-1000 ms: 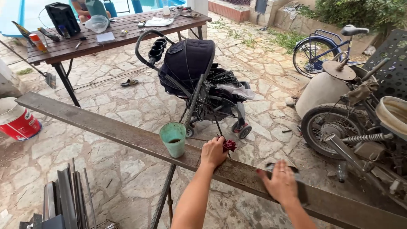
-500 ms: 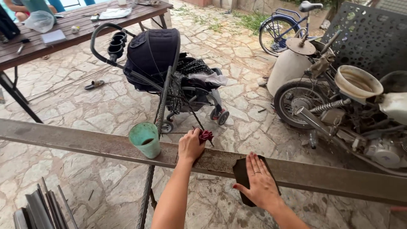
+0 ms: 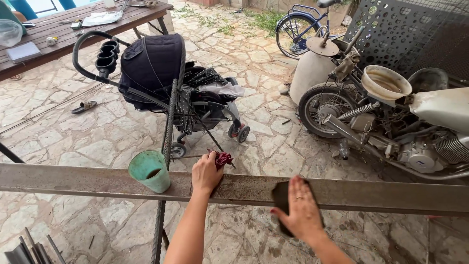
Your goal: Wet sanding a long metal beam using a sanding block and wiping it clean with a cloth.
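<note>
A long rusty metal beam (image 3: 371,195) runs across the view at waist height. My left hand (image 3: 206,172) rests on its far edge and grips a small dark red rag (image 3: 223,158). My right hand (image 3: 301,209) lies flat with fingers spread on a dark sanding pad (image 3: 281,196), pressing it against the beam's near face. A green plastic cup (image 3: 150,170) with dark liquid in it stands on the beam, just left of my left hand.
A dark baby stroller (image 3: 161,83) stands beyond the beam. An old motorcycle (image 3: 391,122) and a bicycle (image 3: 305,29) are at the right. A wooden table (image 3: 63,39) sits at the back left. A ribbed steel bar (image 3: 163,186) leans under the beam; the ground is stone paving.
The view has shifted right along the beam. My right hand with the pad has slid along the beam's face. My left hand keeps hold of the rag beside the cup.
</note>
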